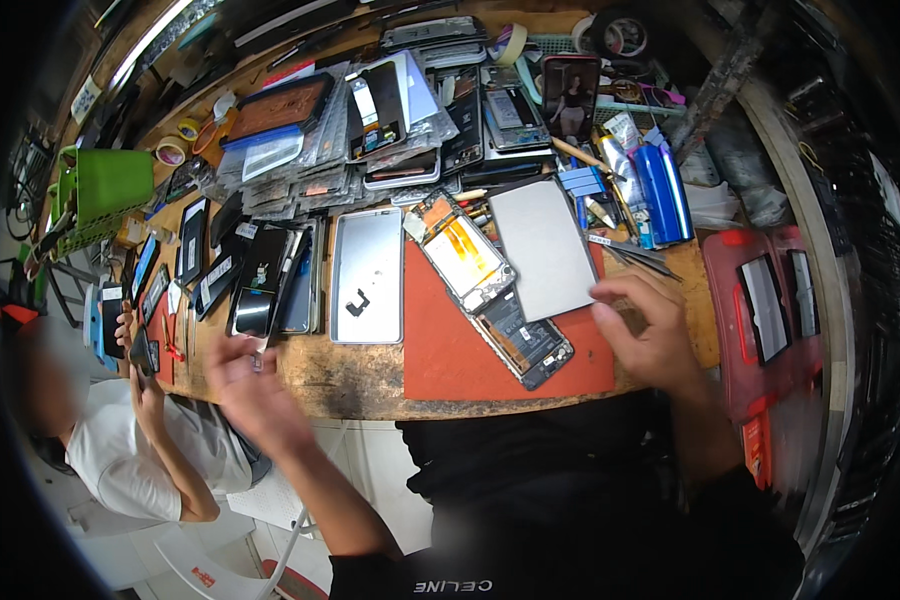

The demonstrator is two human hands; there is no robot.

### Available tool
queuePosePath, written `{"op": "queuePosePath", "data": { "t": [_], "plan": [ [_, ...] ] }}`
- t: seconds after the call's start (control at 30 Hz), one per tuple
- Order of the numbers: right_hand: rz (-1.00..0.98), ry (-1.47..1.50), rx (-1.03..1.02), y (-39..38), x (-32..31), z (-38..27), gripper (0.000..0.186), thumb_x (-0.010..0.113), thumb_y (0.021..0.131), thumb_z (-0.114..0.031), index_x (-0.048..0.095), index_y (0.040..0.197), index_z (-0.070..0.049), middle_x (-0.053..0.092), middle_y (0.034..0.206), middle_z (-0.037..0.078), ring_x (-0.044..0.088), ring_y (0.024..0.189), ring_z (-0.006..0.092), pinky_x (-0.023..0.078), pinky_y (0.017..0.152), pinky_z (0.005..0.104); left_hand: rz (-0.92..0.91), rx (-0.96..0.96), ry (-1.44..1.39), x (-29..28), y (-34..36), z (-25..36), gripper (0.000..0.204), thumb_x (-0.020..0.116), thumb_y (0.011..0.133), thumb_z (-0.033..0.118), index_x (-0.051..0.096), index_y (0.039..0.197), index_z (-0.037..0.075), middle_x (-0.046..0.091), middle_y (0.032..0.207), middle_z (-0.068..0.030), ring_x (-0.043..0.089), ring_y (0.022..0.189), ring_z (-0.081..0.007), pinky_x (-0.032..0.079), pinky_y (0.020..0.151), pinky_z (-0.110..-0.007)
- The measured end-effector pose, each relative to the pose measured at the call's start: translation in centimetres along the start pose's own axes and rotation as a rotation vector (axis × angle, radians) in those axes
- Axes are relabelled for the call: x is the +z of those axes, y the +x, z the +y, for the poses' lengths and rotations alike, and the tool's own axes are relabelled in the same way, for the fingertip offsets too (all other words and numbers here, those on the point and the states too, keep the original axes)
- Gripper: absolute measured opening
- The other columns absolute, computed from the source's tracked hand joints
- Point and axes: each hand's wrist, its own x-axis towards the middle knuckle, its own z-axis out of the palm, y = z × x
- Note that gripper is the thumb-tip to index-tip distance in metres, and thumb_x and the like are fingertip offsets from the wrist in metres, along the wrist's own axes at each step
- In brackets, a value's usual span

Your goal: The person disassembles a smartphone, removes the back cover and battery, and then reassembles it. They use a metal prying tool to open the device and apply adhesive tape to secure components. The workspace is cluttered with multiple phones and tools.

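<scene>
An opened phone [530, 345] lies slanted on the red mat [440, 375], its battery and inner parts bare. Beside it, a flat light-grey rectangular panel [542, 250] overlaps the phone's edge. My right hand [645, 330] is at the panel's lower right corner, thumb and forefinger curved and apart; whether a fingertip touches it I cannot tell. To the left, my left hand [255, 395] hovers over the bench's front edge, its fingers smeared by motion. A shallow silver tray [380, 325] between the hands and the mat holds small dark parts.
Stacked phones and bagged screens [300, 185] fill the back. Tweezers [642, 256] and blue tubes [660, 195] lie right, above a red case [727, 330]. More phones [260, 270] and a green basket [105, 190] stand left. A co-worker [160, 450] handles a phone there.
</scene>
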Motion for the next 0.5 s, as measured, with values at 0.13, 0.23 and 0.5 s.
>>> {"op": "queuePosePath", "data": {
  "t": [0.13,0.23,0.5],
  "plan": [
    [0.104,-0.363,-0.183,1.2,1.8,0.2,0.024,0.075,0.089,-0.006,0.067,0.11,0.001,0.068,0.092,0.016,0.069,0.079,0.0347,0.055,0.074,0.0419,-0.814,0.248,0.762,10.1,-3.9,-2.0,0.053,0.079,0.088,0.018,0.06,0.135,0.002,0.064,0.123,-0.0189,0.066,0.109,-0.0333,0.055,0.093,-0.043],
    [0.165,-0.501,-0.046,1.2,2.6,1.1,0.03,0.074,0.09,-0.007,0.066,0.118,0.001,0.068,0.087,0.016,0.068,0.078,0.0373,0.054,0.073,0.043,-0.934,0.516,1.115,14.8,-4.5,-4.2,0.064,0.081,0.086,0.025,0.056,0.142,0.005,0.061,0.135,-0.0234,0.061,0.122,-0.0436,0.055,0.099,-0.047],
    [0.165,0.039,0.342,-0.8,3.4,5.7,0.027,0.065,0.097,-0.004,0.068,0.124,0.003,0.069,0.078,0.013,0.065,0.066,0.0199,0.051,0.064,0.0343,-0.73,0.727,1.044,13.7,-2.1,-3.8,0.044,0.07,0.089,-0.003,0.063,0.132,-0.001,0.071,0.127,-0.0224,0.069,0.119,-0.0383,0.06,0.097,-0.043]
  ]
}}
